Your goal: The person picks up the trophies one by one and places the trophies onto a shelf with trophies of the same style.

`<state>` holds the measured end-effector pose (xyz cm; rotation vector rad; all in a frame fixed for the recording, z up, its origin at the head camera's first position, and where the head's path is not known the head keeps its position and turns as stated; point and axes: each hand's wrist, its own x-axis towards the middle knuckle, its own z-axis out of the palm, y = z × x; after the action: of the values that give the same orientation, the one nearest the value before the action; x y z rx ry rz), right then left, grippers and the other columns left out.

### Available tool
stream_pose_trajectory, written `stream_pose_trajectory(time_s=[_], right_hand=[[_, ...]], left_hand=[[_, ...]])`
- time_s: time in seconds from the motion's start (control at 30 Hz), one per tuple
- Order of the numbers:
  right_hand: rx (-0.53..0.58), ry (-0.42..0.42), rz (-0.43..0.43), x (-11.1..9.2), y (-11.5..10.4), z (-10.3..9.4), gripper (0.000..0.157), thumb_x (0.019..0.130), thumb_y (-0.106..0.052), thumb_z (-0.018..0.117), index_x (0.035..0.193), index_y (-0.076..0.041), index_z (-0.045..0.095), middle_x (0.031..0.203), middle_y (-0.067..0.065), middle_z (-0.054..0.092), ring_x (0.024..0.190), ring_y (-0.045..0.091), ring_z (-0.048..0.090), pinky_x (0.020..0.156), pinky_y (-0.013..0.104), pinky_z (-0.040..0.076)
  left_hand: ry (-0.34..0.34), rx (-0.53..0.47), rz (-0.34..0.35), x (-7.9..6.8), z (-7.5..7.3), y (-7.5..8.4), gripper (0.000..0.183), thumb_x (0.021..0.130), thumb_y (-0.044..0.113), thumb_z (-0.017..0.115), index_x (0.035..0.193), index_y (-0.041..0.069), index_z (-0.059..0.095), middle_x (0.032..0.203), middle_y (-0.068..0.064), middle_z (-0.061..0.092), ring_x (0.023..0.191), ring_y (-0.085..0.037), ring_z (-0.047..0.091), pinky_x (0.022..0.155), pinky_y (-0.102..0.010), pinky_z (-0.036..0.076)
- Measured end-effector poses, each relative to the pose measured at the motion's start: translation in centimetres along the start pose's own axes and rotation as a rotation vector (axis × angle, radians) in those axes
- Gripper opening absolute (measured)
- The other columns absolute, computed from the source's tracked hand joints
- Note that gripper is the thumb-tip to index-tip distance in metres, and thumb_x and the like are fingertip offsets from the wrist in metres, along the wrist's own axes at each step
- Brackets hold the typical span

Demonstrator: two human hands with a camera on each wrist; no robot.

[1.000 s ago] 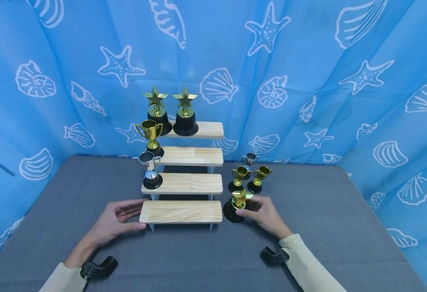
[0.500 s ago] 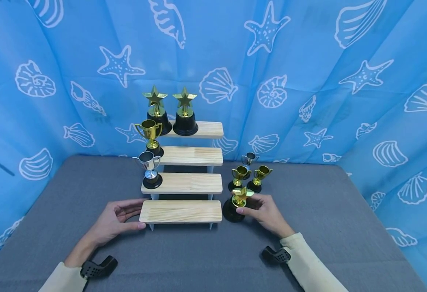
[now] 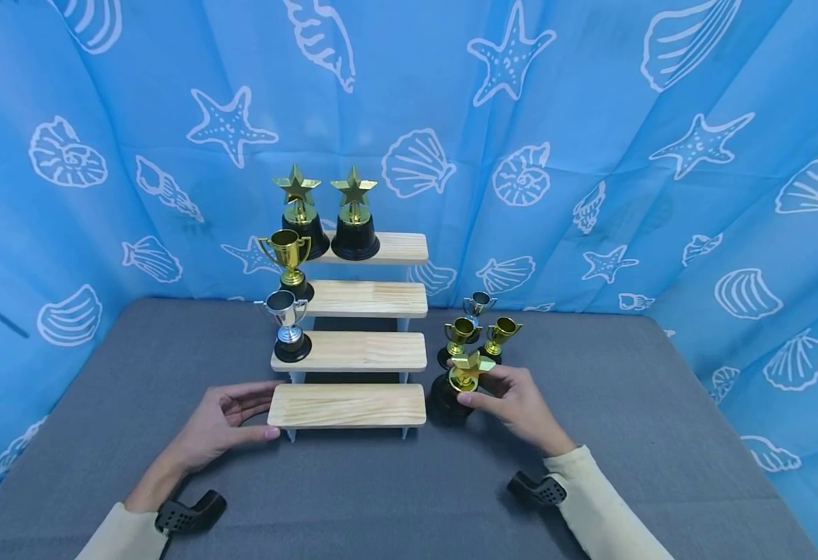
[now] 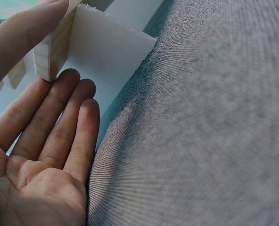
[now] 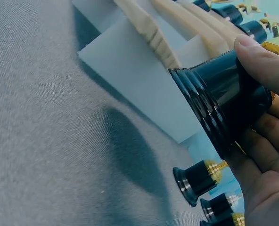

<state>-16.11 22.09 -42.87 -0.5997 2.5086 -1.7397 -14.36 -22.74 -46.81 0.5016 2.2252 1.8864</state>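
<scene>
My right hand [image 3: 521, 406] grips a gold star trophy [image 3: 470, 369] by its upper part, thumb in front. In the right wrist view its black base [image 5: 224, 94] is tilted and lifted off the cloth, with a shadow apart from it. My left hand [image 3: 220, 424] holds the left end of the lowest step [image 3: 347, 406] of a wooden display stand, thumb at the front corner and fingers at the back. Two star trophies [image 3: 356, 222] stand on the top step, a gold cup [image 3: 288, 253] on the second, a silver cup [image 3: 287, 315] on the third, all leftward.
Right of the stand, two small gold cups [image 3: 461, 334] and a small silver cup [image 3: 477, 306] stand close together on the grey cloth [image 3: 612, 420]. Behind hangs a blue curtain [image 3: 591, 117] with shell and starfish prints.
My right hand has raised the star trophy and shifted slightly right and back with it. The left hand has stayed at the step's end.
</scene>
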Motion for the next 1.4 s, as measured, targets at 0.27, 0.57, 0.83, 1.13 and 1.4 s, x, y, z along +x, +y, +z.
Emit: stream_pose_trajectory(time_s=[0.27, 0.57, 0.83, 1.13, 1.4], right_hand=[[0.002, 0.008, -0.005, -0.1, -1.1, -0.4, 0.041, 0.088, -0.007, 0.079, 0.127, 0.001, 0.068, 0.130, 0.011, 0.068, 0.124, 0.022, 0.061, 0.104, 0.026, 0.050], [-0.033, 0.050, -0.008, -0.1, -2.1, -0.8, 0.037, 0.089, -0.007, 0.078, 0.124, 0.004, 0.069, 0.125, 0.014, 0.070, 0.116, 0.014, 0.065, 0.097, 0.023, 0.054], [-0.049, 0.066, -0.046, 0.6, -3.4, -1.4, 0.037, 0.088, -0.006, 0.079, 0.123, 0.003, 0.069, 0.123, 0.014, 0.071, 0.111, 0.015, 0.067, 0.093, 0.029, 0.058], [-0.064, 0.051, -0.125, 1.5, -4.9, -2.0, 0.040, 0.089, -0.006, 0.078, 0.127, 0.001, 0.068, 0.127, 0.012, 0.069, 0.108, 0.017, 0.067, 0.086, 0.028, 0.060], [-0.039, 0.019, -0.191, 2.5, -6.3, -2.4, 0.044, 0.092, -0.006, 0.076, 0.134, -0.004, 0.065, 0.134, 0.013, 0.065, 0.121, 0.021, 0.063, 0.097, 0.032, 0.057]], left_hand=[[0.000, -0.017, -0.002, 0.0, 0.1, 0.0, 0.066, 0.084, -0.001, 0.080, 0.140, -0.015, 0.047, 0.138, -0.037, 0.051, 0.115, -0.008, 0.064, 0.098, -0.024, 0.053], [0.002, -0.016, -0.001, 0.0, 0.2, 0.3, 0.067, 0.083, -0.001, 0.080, 0.140, -0.016, 0.047, 0.138, -0.038, 0.051, 0.115, -0.007, 0.064, 0.099, -0.024, 0.053], [-0.005, -0.009, 0.022, 0.1, 0.0, 0.2, 0.065, 0.084, -0.003, 0.080, 0.139, -0.017, 0.048, 0.137, -0.038, 0.051, 0.115, -0.007, 0.064, 0.098, -0.024, 0.053], [-0.003, -0.014, 0.013, 0.1, 0.0, 0.2, 0.066, 0.084, -0.002, 0.080, 0.139, -0.017, 0.047, 0.137, -0.038, 0.052, 0.114, -0.007, 0.064, 0.099, -0.025, 0.054], [0.000, -0.011, 0.001, 0.1, 0.1, 0.1, 0.066, 0.084, -0.001, 0.080, 0.139, -0.016, 0.048, 0.137, -0.037, 0.052, 0.114, -0.007, 0.064, 0.099, -0.024, 0.053]])
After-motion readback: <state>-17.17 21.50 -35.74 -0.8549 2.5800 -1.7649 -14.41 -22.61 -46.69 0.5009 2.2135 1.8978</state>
